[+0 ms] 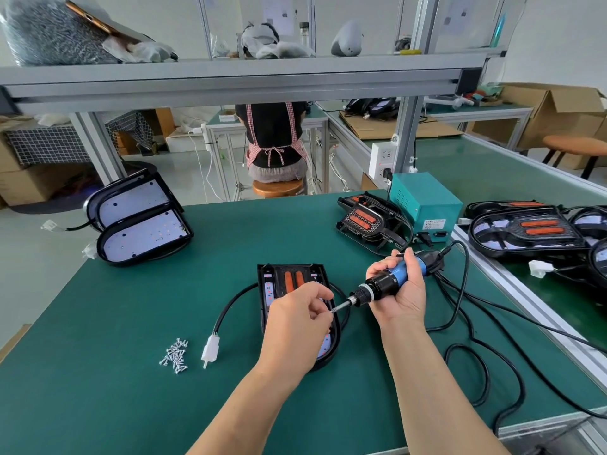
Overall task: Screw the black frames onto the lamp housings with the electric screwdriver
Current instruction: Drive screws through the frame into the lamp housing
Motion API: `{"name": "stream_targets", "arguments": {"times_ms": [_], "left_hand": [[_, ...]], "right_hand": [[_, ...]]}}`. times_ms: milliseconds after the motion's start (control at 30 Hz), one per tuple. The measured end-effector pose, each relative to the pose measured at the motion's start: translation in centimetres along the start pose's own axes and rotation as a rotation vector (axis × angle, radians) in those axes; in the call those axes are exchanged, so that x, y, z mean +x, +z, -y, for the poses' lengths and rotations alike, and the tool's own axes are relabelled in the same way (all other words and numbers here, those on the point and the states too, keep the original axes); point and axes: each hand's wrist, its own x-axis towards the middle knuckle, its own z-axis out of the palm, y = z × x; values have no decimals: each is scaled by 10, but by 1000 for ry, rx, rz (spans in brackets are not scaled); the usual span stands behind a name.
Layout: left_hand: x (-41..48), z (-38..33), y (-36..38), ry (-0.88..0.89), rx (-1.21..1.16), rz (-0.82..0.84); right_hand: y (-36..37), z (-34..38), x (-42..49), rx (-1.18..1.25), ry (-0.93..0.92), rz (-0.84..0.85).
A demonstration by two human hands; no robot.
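Note:
A lamp housing with a black frame [289, 277] and two orange strips lies flat on the green table [131, 372] in front of me. My left hand [297, 318] hovers over its right side and pinches a small screw at the screwdriver's bit tip. My right hand [399, 287] grips the blue and black electric screwdriver [384, 282], held nearly level with its bit pointing left. A pile of loose screws [175, 355] lies to the left, beside the lamp's white plug [210, 351]. My left hand hides the housing's lower half.
Two open lamp housings [141, 221] stand at the back left. More black frames [369, 221] lie by a teal power box [425, 200]. Several assembled lamps [528, 229] sit on the right bench. Black cables [473, 356] loop across the right side. A person sits behind the table.

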Motion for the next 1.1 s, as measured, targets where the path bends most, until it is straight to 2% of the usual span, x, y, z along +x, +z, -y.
{"name": "stream_targets", "arguments": {"times_ms": [267,467,1100], "left_hand": [[-8,5,8,145,70,-67],[-7,6,10,125,73,-114],[-6,10,10,93,30,-114]], "right_hand": [[0,0,1,-3,-1,-5],[2,1,0,-7,6,-4],[2,-1,0,-24,12,-12]]}}
